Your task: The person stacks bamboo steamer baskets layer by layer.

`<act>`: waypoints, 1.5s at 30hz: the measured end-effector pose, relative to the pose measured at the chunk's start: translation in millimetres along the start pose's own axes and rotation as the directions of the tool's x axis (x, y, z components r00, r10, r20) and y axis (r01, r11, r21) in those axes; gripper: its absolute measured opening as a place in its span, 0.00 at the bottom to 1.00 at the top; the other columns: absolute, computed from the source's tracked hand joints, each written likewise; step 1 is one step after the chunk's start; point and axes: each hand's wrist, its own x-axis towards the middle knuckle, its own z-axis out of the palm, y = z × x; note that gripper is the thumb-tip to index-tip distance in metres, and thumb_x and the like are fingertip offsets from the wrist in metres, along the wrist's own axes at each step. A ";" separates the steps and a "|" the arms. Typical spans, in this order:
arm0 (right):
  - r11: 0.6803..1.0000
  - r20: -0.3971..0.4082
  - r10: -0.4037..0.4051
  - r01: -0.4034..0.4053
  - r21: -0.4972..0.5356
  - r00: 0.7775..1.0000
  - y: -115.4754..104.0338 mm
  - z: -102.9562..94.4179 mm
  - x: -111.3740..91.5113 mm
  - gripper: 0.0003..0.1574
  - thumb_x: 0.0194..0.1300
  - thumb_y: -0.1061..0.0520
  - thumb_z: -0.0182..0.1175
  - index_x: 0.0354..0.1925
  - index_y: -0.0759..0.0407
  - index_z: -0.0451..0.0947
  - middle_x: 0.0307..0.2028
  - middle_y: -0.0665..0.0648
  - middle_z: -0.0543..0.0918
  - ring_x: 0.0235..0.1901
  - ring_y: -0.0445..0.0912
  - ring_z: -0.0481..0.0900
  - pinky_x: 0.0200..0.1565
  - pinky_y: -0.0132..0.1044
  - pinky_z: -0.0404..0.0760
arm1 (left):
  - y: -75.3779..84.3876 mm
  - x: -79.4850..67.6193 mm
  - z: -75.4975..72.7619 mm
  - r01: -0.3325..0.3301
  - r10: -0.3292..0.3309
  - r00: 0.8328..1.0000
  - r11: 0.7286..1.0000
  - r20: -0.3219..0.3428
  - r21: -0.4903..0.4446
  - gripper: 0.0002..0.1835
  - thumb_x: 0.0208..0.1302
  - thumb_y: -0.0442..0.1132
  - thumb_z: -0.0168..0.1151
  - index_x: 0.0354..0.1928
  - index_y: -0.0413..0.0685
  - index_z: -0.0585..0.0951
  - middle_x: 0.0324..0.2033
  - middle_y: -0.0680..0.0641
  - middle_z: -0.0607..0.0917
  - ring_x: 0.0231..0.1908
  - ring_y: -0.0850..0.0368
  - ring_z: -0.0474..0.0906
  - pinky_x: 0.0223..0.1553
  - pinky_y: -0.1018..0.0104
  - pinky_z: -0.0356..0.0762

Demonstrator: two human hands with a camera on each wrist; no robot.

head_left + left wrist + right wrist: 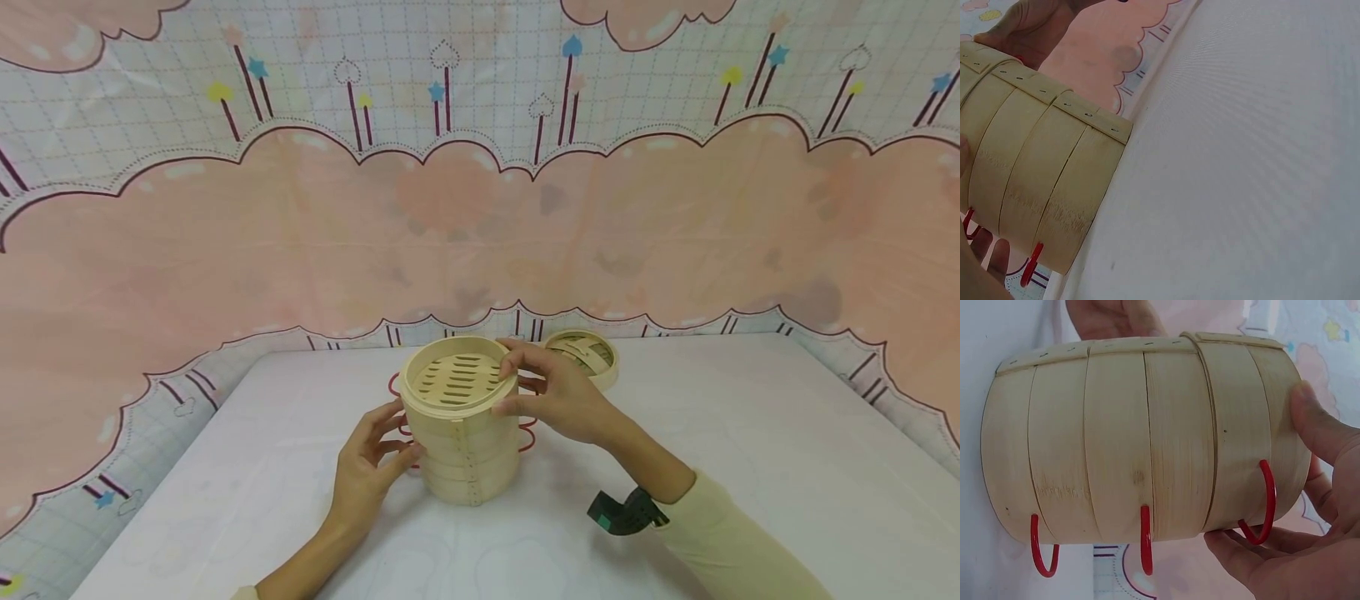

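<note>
Pale sleeve [738, 537] at lower right leads to a right hand [558, 396] gripping a bamboo steamer stack [461, 433] near its top, upright on the bench [750, 417] at lower centre. Left hand [367, 467] holds the opposite side, lower down.

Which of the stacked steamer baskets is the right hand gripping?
The top basket: the right hand grips it, and its slotted floor shows. The middle basket and bottom basket sit beneath it, outside that grip.

The head view peers forward and down across the counter [712, 417]. Both wrist views share the bamboo steamer [1116, 437], sideways, close.
</note>
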 end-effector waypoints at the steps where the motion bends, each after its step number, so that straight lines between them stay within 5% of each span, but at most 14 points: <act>1: 1.000 -0.002 0.000 0.000 0.000 1.000 -0.1 0.3 0.0 0.19 0.50 0.62 0.73 0.37 0.57 0.73 0.67 0.59 0.64 0.69 0.47 0.57 0.61 0.45 0.69 | -0.2 0.1 0.1 -0.002 0.002 1.000 1.000 0.000 -0.003 0.31 0.53 0.21 0.67 0.61 0.40 0.71 0.55 0.46 0.77 0.52 0.57 0.74 0.45 0.67 0.77; 29: 0.999 0.037 -0.043 0.043 0.012 0.998 6.7 -4.0 1.3 0.18 0.56 0.58 0.70 0.41 0.57 0.72 0.67 0.55 0.65 0.67 0.48 0.61 0.62 0.45 0.67 | 2.3 -1.9 2.0 0.039 -0.039 0.999 0.999 -0.011 -0.012 0.31 0.52 0.21 0.67 0.59 0.40 0.72 0.55 0.47 0.78 0.49 0.56 0.75 0.42 0.67 0.79; 45: 0.997 0.050 -0.062 0.059 0.048 0.997 14.1 -5.6 2.0 0.19 0.60 0.56 0.68 0.44 0.57 0.70 0.69 0.53 0.63 0.69 0.43 0.57 0.64 0.41 0.65 | 0.0 -0.8 1.6 0.008 -0.008 1.000 1.000 -0.003 -0.015 0.30 0.53 0.21 0.66 0.60 0.40 0.72 0.55 0.45 0.76 0.51 0.55 0.74 0.45 0.64 0.78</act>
